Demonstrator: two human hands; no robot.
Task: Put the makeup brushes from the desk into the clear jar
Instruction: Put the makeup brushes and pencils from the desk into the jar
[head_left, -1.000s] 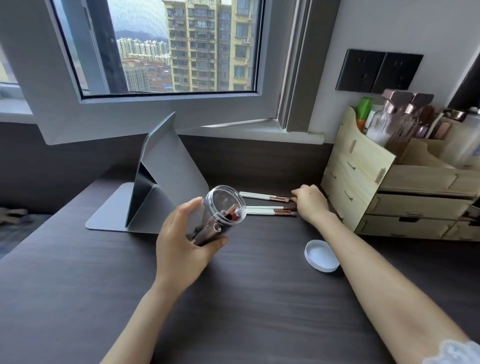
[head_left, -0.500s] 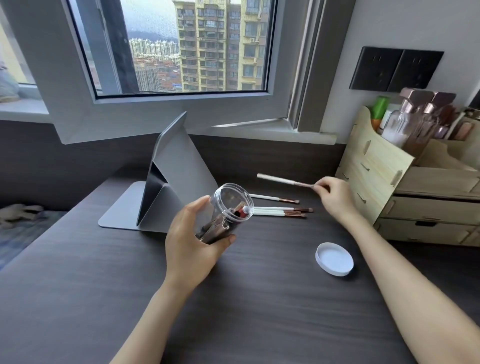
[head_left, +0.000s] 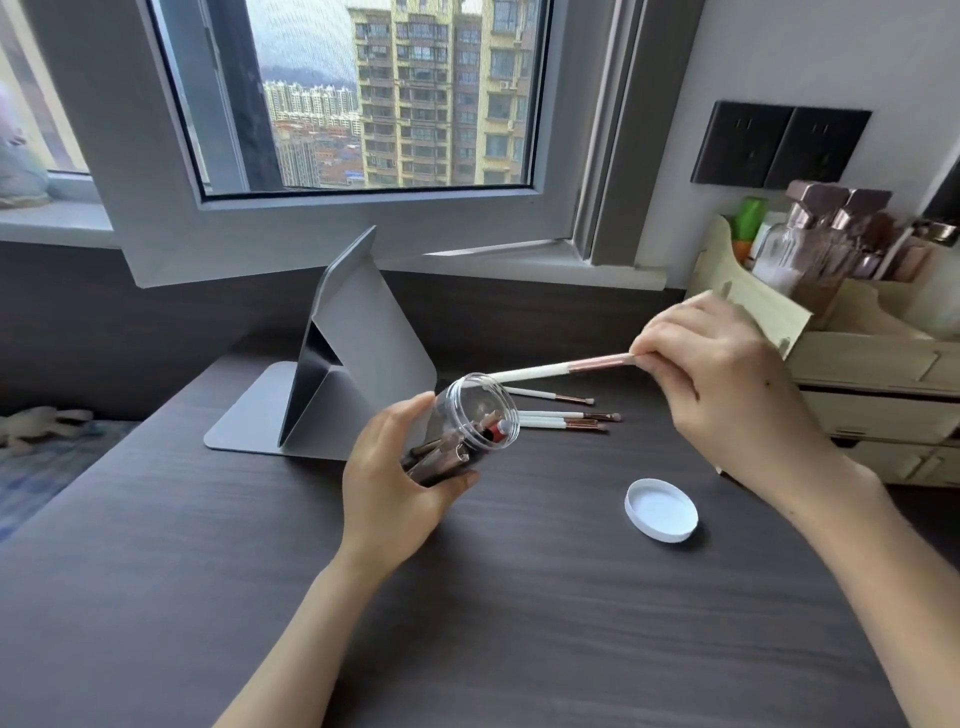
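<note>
- A grey folding stand (head_left: 358, 364) sits at the far left of the dark wood-grain desk (head_left: 519, 623), below the window (head_left: 363, 98).
- The left hand (head_left: 395, 478) is wrapped around one clear jar (head_left: 462, 426), thumb on its near side, holding it off the desk. The jar is tilted, its open mouth pointing up, far and right. It already contains several brushes; their exact number cannot be told.
- Just past the jar's mouth, three makeup brushes (head_left: 561, 418) lie on the desk, long axes running left to right, white handles to the left and bristle tips to the right.
- One more makeup brush, the held brush (head_left: 561, 368), is in the air above those three. Its long axis runs left to right, slightly rising to the right; the white handle end points left, reaching just behind the jar's rim.
- The right hand (head_left: 727, 384) pinches that brush at its rose-gold ferrule end, fingertips closed on it.
- One white lid (head_left: 661, 510) lies open side up on the desk, near and right of the jar.
- A wooden drawer organiser (head_left: 857, 395) with bottles stands at the far right, partly hidden by the right hand.
</note>
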